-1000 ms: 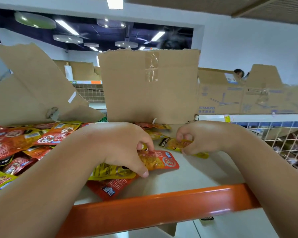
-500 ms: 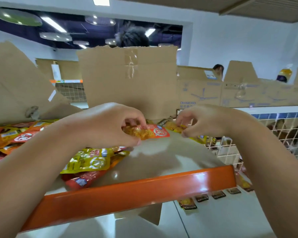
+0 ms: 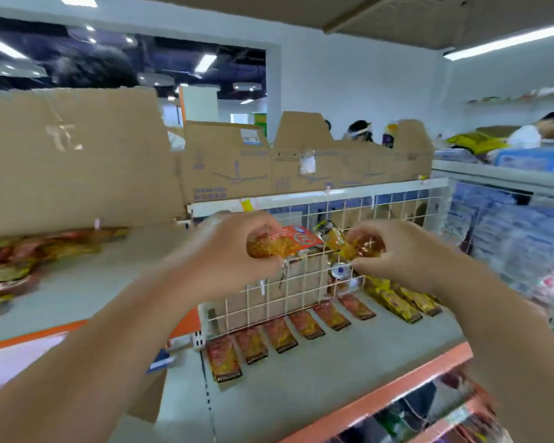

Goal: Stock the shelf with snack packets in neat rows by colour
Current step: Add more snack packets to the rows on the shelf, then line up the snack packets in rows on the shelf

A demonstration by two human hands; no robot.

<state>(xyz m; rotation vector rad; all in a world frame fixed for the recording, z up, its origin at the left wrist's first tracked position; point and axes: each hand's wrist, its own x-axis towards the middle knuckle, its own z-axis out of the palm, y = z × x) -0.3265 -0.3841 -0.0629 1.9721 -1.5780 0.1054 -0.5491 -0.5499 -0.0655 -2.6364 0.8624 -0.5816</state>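
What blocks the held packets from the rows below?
Nothing visible. The red packet in the left hand and yellow packet in the right hand hang before the wire grid; red row and yellow row lie open below.

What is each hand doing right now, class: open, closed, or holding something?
Left hand: holding a red snack packet.
Right hand: holding a yellow snack packet.

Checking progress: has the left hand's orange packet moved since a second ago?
Yes. The orange packet in the left hand rose off the shelf and went right, now before the wire grid.
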